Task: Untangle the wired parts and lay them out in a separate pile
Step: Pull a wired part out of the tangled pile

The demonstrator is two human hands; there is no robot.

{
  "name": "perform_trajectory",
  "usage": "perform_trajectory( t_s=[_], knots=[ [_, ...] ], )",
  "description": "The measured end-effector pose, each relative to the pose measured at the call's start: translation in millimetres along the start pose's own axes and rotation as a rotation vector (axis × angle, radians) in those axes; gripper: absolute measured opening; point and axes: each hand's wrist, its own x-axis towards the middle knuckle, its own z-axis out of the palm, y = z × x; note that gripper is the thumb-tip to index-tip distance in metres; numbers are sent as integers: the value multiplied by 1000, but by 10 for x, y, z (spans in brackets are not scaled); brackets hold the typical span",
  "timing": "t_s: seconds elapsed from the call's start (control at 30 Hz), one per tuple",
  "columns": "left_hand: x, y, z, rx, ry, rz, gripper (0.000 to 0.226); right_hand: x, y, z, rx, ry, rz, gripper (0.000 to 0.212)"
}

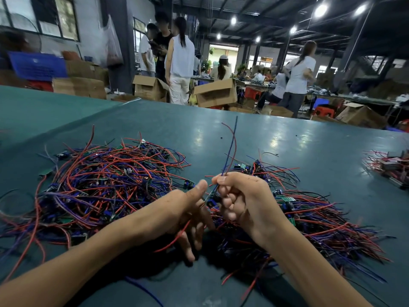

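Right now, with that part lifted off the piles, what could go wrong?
The red wire crossing the left hand may be snagged; pulling the wired part in the right hand could drag others along. The tangled pile lies close to the sorted pile, so they might remix.

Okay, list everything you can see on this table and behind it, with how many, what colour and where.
tangled pile: one, red and blue wires, table left.
laid-out pile: one, red and blue, table right, beneath the right forearm.
small cluster: one, red and blue, behind the right hand.
far pile: one, mostly red, right table edge.
held wired part: one, red and blue wires rising upward.
table: one, green.
cardboard boxes: several, brown, floor beyond the table.
people: several, mostly white tops, background.
left hand: one, fingers pointing down, red wire across them, grip unclear.
right hand: one, grips the held wired part.
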Motion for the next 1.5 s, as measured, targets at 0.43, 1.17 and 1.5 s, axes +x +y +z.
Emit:
perform_trajectory(
  t_s=[0.43, 1.17, 1.5],
  knots=[
    [-89, 41, 261, -234, 18, 202, 32, 14, -44, -4, -83, 48, 89, 19],
    [-117, 13, 247, -231, -127, 199, 40, 154, -212, -329, 248, 348, -103, 11],
    [65, 47, 133, -571, 215, 336, 48, 93, -101, -148, 8, 202, -138, 29]
  ],
)
